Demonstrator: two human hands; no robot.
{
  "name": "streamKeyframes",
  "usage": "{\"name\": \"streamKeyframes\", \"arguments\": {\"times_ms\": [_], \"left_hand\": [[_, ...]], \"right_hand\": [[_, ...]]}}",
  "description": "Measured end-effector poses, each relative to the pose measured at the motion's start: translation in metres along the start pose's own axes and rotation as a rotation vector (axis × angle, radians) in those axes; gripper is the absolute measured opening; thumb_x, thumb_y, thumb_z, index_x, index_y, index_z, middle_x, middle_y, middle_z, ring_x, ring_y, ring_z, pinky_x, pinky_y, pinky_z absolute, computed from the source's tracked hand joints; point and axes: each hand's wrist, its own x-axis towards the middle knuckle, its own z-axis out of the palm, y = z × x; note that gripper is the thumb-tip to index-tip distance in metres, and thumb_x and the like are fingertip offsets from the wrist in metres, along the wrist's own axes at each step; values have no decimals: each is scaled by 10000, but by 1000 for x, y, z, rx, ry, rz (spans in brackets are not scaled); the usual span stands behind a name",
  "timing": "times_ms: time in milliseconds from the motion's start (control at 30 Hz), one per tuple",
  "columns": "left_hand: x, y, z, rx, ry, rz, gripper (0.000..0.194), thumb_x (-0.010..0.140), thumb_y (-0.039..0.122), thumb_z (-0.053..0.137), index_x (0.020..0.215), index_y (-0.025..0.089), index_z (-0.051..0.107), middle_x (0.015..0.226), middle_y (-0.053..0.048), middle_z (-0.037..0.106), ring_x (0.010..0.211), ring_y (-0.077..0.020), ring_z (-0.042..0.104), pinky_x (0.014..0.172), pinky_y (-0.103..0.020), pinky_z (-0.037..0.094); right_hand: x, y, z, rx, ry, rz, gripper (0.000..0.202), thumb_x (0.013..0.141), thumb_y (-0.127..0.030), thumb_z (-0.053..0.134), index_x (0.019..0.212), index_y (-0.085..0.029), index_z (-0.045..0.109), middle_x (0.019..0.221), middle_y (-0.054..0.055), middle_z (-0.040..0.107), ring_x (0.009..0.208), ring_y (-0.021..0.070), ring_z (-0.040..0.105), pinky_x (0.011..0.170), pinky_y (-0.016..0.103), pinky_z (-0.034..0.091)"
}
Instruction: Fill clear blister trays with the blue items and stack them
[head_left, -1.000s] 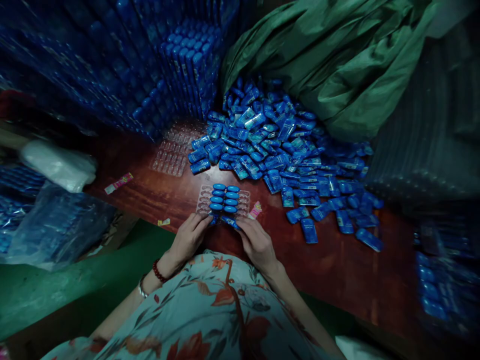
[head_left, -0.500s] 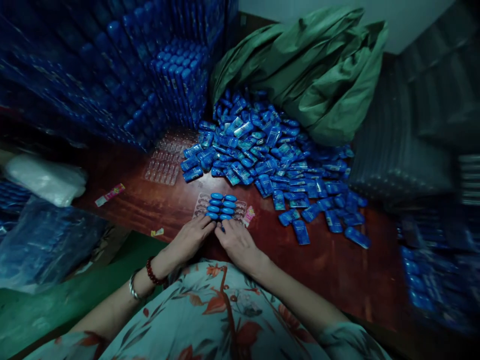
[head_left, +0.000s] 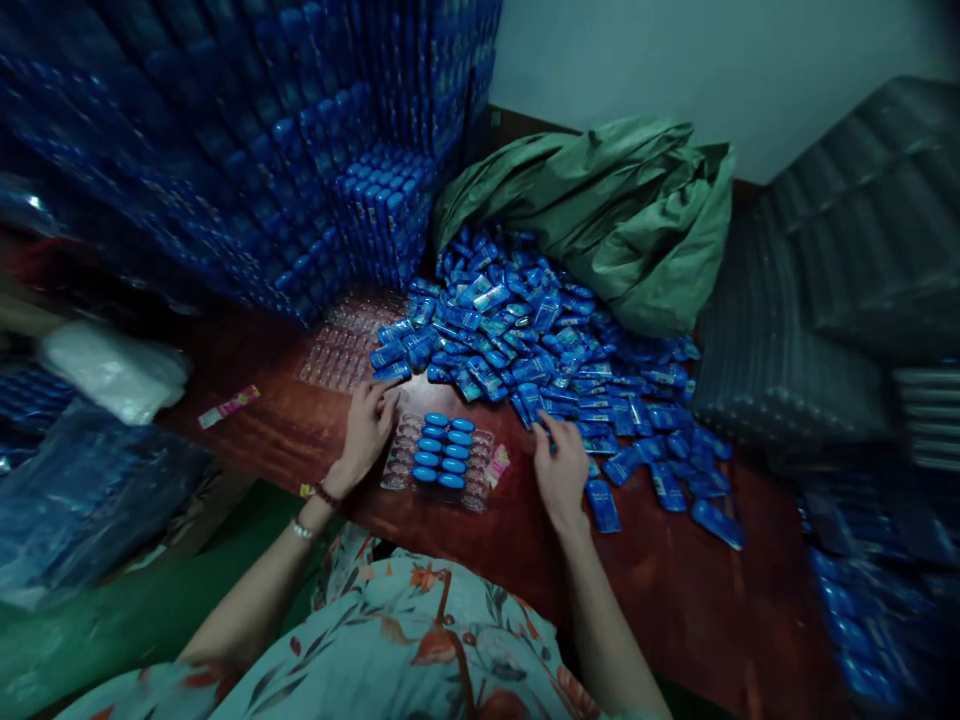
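A clear plastic tray lies in front of me on the reddish-brown table. Two columns of small blue packs stand in its middle, rounded ends up; the cavities on both sides are unfilled. My left hand is just left of the tray, fingers stretched forward close to the blue packs at the near left of a loose pile. Whether its fingertips touch a pack I cannot tell. Right of the tray, my right hand reaches to the pile's near edge, fingers apart, nothing visible in them.
Clear trays lie at the left of the pile. Filled blue packs are stacked high behind. A green sack slumps over the pile's back. Dark tray stacks stand right. A pink wrapper and a white bag lie left.
Both hands have left the packs in the tray and spread apart, the left forward and left, the right over to the pile. The tray's near row of packs now shows. The view has tilted up.
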Motion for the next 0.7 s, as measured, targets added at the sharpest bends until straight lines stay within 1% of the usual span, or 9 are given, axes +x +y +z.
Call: {"name": "streamKeyframes", "arguments": {"times_ms": [67,133,233,367,500,533,600,667,700], "left_hand": [[25,-10,9,152,-21,-73,229,872,289,508,1044,151,569,959,-95,549,906,-224,542,806,-378,476],[42,-15,15,311,-86,-87,233,840,307,558,999,137,572,956,-114,555,909,-252,534,799,-399,464],[54,-12,19,436,-202,-74,219,843,292,550,1000,140,568,1011,-125,551,909,-249,545,776,-369,463],[55,-3,17,507,-384,-36,256,880,277,479,1078,127,542,1052,-136,543,902,-234,568,722,-318,474],[46,-1,9,543,-518,89,396,901,125,343,1292,119,406,1054,-144,550,916,-228,576,728,-312,476],[44,-2,7,534,-547,122,433,899,104,324,1328,136,370,1062,-140,547,911,-223,579,729,-312,477],[41,-4,2,482,-558,157,432,908,139,339,1337,176,376,1093,-132,529,904,-220,582,729,-313,479],[42,-6,0,412,-498,170,387,908,231,409,1292,190,437,1142,-135,500,928,-230,574,748,-326,478],[44,-5,1,378,-463,191,372,899,267,445,1263,191,467,1155,-136,492,949,-235,564,770,-334,474]], "right_hand": [[28,19,7,-70,-37,76,385,892,-387,436,1144,-146,599,982,136,623,930,255,568,821,424,457],[49,30,14,-89,-118,108,440,865,-413,465,1181,-122,562,1021,158,625,936,272,574,815,428,452],[60,36,20,-77,-233,120,505,821,-404,523,1232,-111,504,1012,155,632,898,269,594,779,398,457],[43,33,21,19,-317,126,546,786,-376,551,1264,-128,463,907,95,646,809,238,609,735,371,468],[18,24,18,131,-283,64,438,793,-341,528,1190,-157,527,1051,119,619,918,243,586,803,406,459],[13,22,18,156,-284,74,419,791,-339,533,1170,-162,539,1030,112,621,894,237,588,791,402,463],[5,20,18,219,-293,163,417,771,-359,563,1139,-164,546,871,61,624,736,200,586,697,361,481],[-1,19,20,313,-288,296,434,744,-397,599,1106,-167,536,732,-4,580,571,149,534,578,303,471],[-4,19,21,373,-270,351,434,736,-415,610,1085,-171,528,707,-22,563,529,130,512,539,280,459]]}}
